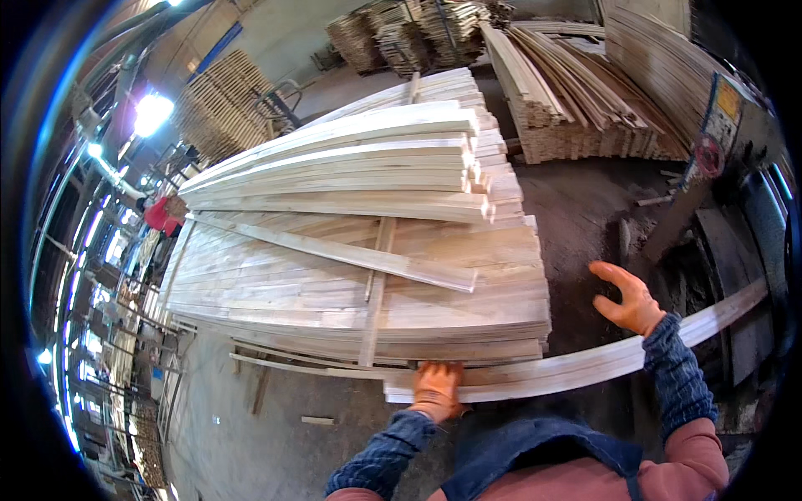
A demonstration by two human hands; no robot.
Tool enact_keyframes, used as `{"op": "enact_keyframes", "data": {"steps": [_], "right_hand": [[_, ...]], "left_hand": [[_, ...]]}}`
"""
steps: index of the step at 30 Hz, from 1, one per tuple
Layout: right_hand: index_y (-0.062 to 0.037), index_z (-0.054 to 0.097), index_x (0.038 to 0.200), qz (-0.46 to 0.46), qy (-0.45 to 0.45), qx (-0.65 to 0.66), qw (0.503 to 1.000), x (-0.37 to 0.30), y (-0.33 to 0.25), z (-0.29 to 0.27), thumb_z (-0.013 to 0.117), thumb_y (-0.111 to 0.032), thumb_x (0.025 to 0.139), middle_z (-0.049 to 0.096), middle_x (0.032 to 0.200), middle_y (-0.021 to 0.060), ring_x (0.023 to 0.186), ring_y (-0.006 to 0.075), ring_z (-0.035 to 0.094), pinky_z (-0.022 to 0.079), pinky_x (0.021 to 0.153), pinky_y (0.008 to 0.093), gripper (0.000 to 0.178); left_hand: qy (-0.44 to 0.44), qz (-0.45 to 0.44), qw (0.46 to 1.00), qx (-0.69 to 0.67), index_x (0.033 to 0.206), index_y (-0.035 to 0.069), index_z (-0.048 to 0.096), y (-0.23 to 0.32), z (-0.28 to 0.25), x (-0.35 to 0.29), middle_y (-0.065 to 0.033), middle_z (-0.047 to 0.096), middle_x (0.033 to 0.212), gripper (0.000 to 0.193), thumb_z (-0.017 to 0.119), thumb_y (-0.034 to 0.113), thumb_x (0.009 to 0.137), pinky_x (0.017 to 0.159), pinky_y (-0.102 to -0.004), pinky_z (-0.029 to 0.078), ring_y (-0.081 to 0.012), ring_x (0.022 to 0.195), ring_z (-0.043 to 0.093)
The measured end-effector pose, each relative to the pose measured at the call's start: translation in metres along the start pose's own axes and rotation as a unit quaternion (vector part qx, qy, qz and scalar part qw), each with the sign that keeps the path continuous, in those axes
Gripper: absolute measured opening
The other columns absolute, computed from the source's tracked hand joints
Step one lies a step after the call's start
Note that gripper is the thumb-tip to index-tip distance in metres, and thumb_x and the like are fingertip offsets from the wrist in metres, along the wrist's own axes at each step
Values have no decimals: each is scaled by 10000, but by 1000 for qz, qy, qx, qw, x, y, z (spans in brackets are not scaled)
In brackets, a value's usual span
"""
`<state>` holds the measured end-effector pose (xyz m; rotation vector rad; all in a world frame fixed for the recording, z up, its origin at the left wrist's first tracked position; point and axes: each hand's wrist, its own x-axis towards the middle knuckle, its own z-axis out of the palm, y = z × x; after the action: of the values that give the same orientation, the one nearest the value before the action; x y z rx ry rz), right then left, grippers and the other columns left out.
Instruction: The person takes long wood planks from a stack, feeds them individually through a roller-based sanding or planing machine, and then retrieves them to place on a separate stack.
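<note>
Shirt (543,483) cut off, red shape (162,215) unclear

My hands (436,391) (628,302): two | my blue sleeves (678,371) (380,452): two | apron (543,434): one | slanting plank (351,253): one | boards (543,376) I touch: at least two

Pretty big, dim workshop tbh. There's a plain pale back wall (288,42) with tied-up stacks of lumber (403,42) near it, plus a slatted wood pile (221,104) off to the left. One glaring bright light (154,114) up there kinda washes everything out. The left side wall (73,288) is all bright gaps, can't tell if they're windows. Floor's (276,447) grey and scuffed, going darker brown and grubby over on the right.
</note>
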<state>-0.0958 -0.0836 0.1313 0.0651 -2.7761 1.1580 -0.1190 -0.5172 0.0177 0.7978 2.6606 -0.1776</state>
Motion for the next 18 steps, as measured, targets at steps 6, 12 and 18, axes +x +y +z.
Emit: {"op": "enact_keyframes", "data": {"steps": [6,12,18], "right_hand": [[-38,572,1470,-53,54,119,990,147,-86,72,757,-247,913,613,1478,185,1400,305,556,418,1188,403,623],[19,715,1172,97,172,152,968,243,-78,141,637,-443,991,711,901,97,842,178,629,506,791,356,503],[53,710,1225,94,-139,51,985,183,-129,127,759,-503,892,757,1142,219,1049,270,723,554,954,367,650]], "left_hand": [[60,160,960,-223,1583,108,436,43,-21,5,-219,568,1478,932,772,529,823,1165,-514,400,-405,1365,531],[313,212,834,-402,1392,29,612,-10,-112,-13,-204,734,1208,538,766,185,901,952,-454,572,-397,1088,715],[550,-3,733,-400,1497,-16,458,-160,-90,-13,-227,630,1396,751,836,95,857,1038,-420,567,-324,1247,660]]}}
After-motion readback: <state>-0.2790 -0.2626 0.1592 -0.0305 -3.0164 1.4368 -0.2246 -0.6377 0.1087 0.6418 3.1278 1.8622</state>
